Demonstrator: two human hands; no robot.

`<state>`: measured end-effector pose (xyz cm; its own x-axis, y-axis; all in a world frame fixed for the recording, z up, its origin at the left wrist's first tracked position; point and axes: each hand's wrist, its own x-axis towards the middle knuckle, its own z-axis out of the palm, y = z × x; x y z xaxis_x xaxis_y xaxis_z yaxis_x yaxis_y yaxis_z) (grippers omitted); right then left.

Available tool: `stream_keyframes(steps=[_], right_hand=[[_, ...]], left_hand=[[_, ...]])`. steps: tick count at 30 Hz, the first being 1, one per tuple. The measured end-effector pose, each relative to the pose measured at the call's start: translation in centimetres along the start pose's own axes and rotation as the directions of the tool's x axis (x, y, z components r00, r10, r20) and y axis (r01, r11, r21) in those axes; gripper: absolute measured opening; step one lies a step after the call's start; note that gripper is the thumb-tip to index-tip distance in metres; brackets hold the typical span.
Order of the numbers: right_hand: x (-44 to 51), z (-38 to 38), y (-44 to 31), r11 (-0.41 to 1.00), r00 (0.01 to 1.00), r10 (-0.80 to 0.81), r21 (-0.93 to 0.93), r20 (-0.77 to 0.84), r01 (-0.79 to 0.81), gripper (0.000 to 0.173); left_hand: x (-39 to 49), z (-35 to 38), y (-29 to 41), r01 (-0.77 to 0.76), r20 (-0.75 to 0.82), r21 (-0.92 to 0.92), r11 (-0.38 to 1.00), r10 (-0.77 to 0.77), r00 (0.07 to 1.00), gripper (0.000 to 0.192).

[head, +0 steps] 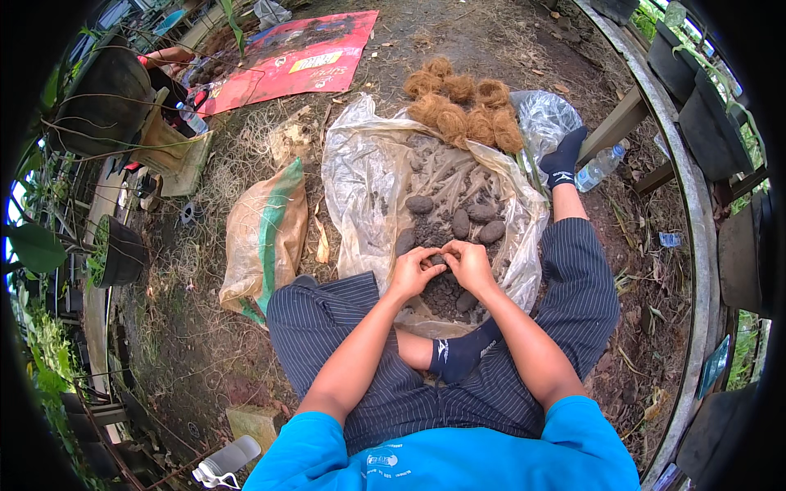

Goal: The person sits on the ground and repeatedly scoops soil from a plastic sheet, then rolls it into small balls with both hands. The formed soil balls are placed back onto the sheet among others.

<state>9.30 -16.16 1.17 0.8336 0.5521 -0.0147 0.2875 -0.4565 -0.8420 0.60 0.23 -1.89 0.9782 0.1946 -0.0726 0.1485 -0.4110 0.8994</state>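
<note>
My left hand [412, 270] and my right hand [471, 265] meet over a plastic sheet [362, 196] spread on the ground. Between their fingertips they grip a small dark lump of soil [438, 260], mostly hidden by the fingers. Loose damp soil [443, 296] lies just beneath them on the sheet. Several egg-shaped soil lumps sit around, among them one at the upper left [419, 204], one beyond my right hand [491, 232] and one beside my left hand [404, 242]. At the sheet's far edge rests a pile of brown fibre balls [463, 110], probably coconut coir.
A woven sack [245, 239] with a green stripe lies to the left. Plastic bottles [599, 169] lie at the right and a grey bottle [227, 460] at lower left. Another person's arm [169, 56] reaches by a red banner [295, 61] bearing soil. Potted-plant benches [706, 245] line both sides.
</note>
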Motion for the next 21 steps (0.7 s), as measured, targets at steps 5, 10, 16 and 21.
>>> stream_keyframes(steps=[5, 10, 16, 21], right_hand=[[0.3, -0.2, 0.5, 0.997, 0.997, 0.072, 0.023, -0.028, -0.071, 0.010], [0.6, -0.7, 1.0, 0.995, 0.994, 0.100, 0.028, -0.034, -0.099, 0.010], [0.7, -0.8, 1.1, 0.987, 0.994, 0.105, 0.125, -0.035, -0.099, 0.012], [1.4, -2.1, 1.8, 0.979, 0.984, 0.145, 0.159, -0.102, -0.127, 0.009]], left_hand=[[0.2, 0.5, -1.0, 0.148, 0.038, -0.162, 0.976, -0.144, 0.989, 0.043], [0.8, 0.5, -1.9, 0.085, 0.050, -0.467, 0.880, -0.069, 0.996, 0.034], [0.9, 0.1, -1.4, 0.223, 0.113, -0.599, 0.769, -0.195, 0.974, 0.030], [0.8, 0.2, -1.3, 0.299, 0.161, -0.604, 0.739, -0.255, 0.953, 0.037]])
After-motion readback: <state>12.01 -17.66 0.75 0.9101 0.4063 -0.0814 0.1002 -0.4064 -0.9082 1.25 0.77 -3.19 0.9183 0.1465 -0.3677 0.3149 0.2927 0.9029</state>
